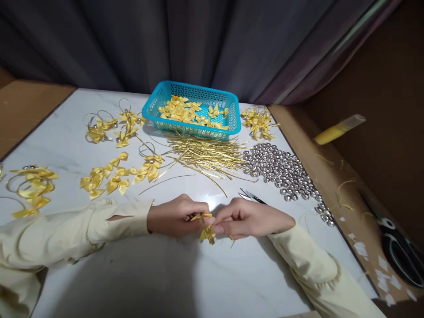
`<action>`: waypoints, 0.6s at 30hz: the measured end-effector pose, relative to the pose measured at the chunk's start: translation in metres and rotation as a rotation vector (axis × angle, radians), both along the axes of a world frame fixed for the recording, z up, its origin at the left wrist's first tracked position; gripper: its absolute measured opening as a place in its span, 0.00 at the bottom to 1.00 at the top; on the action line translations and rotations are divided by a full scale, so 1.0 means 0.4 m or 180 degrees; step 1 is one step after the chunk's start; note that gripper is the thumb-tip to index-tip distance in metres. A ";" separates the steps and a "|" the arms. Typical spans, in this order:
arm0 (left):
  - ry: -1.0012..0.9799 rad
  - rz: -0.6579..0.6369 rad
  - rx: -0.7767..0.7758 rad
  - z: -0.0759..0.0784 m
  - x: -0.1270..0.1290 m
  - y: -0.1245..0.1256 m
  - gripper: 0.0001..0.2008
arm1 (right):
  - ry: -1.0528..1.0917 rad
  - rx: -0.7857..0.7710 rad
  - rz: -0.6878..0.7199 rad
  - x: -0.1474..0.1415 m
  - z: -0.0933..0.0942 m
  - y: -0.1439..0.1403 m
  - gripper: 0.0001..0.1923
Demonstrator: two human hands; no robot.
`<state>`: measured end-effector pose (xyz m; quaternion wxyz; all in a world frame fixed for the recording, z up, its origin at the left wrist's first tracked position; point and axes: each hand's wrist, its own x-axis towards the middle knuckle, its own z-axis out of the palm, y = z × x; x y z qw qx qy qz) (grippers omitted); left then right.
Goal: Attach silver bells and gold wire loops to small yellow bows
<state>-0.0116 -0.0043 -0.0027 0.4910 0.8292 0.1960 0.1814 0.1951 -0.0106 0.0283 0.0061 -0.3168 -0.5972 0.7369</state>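
Note:
Close to the front middle of the white table, my left hand (pixel 180 215) pinches a yellow ribbon bow (pixel 206 235) with gold cord looped around it. My right hand (pixel 248 217) meets it from the other side, thumb and fingers closed on the gold cord of the same piece. A thin cord end (pixel 232 240) pokes out below the right fingers. Fingers partly cover the piece, so how the cord is fastened is hidden. Just beyond the right hand lie thread snips (pixel 252 197), partly covered by it.
A blue basket (pixel 195 128) holds yellow bows. Before it lie gold cords (pixel 208 155), with silver beads (pixel 281 170) to the right. Loose bows (pixel 106 176) and looped bows (pixel 35 190) are at left, more bows (pixel 260 123) at back right. Black scissors (pixel 402 251) rest beyond the right edge.

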 end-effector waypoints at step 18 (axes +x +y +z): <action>0.1444 0.0709 -0.1751 0.061 0.024 0.002 0.11 | -0.0291 0.0841 0.0052 -0.014 -0.003 -0.012 0.08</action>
